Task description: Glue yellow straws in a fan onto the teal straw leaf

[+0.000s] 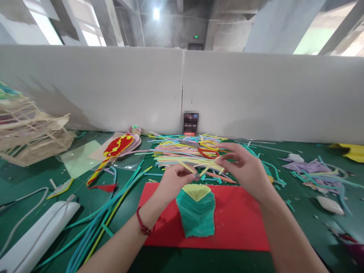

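Note:
My left hand [173, 181] and my right hand [244, 167] meet above a red sheet [239, 223] on the green table. Both pinch a bent yellow pipe cleaner [203, 170] between their fingertips. Below it, on the red sheet, lies a piece made of pipe cleaners [196, 210], green with a yellow pointed top. A red bead bracelet [142, 224] is on my left wrist. Just behind my hands is a heap of coloured pipe cleaners [182, 151] with red-handled scissors [208, 151] on top.
Long blue and green pipe cleaners [108, 216] trail at the left beside a white device [36, 235]. A red and yellow fan-shaped craft [116, 148] lies further back, a wooden frame model [28, 132] at far left. Purple scraps [309, 167] lie right. A white partition [182, 91] stands behind.

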Tool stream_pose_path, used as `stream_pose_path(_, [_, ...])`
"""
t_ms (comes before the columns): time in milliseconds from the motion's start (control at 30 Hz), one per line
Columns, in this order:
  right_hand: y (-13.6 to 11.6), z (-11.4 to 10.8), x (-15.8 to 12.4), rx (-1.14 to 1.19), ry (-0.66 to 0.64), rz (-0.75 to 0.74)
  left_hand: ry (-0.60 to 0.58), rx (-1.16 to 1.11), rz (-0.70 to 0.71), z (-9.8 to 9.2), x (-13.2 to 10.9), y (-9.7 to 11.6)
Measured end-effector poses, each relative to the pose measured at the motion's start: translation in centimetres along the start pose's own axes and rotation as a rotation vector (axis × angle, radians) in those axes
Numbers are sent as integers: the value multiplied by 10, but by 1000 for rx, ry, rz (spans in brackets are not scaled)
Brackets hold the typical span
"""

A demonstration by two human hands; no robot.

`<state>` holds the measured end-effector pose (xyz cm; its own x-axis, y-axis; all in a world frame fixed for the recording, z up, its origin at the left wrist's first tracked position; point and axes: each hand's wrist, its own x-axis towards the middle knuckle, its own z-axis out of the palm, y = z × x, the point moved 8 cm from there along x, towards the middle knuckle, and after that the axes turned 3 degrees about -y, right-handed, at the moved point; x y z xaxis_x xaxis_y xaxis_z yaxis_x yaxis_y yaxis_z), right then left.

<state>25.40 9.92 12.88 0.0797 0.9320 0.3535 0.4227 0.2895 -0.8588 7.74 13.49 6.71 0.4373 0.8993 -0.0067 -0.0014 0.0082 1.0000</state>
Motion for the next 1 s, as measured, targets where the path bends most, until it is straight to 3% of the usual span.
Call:
stream_pose_path(100, [10, -17, -2, 117, 219, 153, 125, 12, 45, -9, -2, 6])
stream_pose_path(233, [24, 7, -12, 337, 200, 364, 256, 31, 94, -14, -10, 9])
stream_pose_path(300, [30, 30, -21, 432, 118, 427, 202, 46, 71, -7, -15, 1])
stream_pose_path(400, [41, 54, -41, 504, 26, 474, 23, 57, -2, 10, -23, -20])
stream_pose_path(600, [80, 66, -82, 586, 47, 580, -105, -1, -91, 25, -43, -51])
stream_pose_path(800, [95, 78, -102, 494, -22, 637, -280, 138, -89, 42, -57, -54])
stream_pose_path(900, [94, 80, -103, 547, -59, 627, -266, 172, -45, 42, -59, -54])
stream_pose_path(1000, [99, 66, -102, 593, 40, 623, -49, 242, 19, 20, -54, -50])
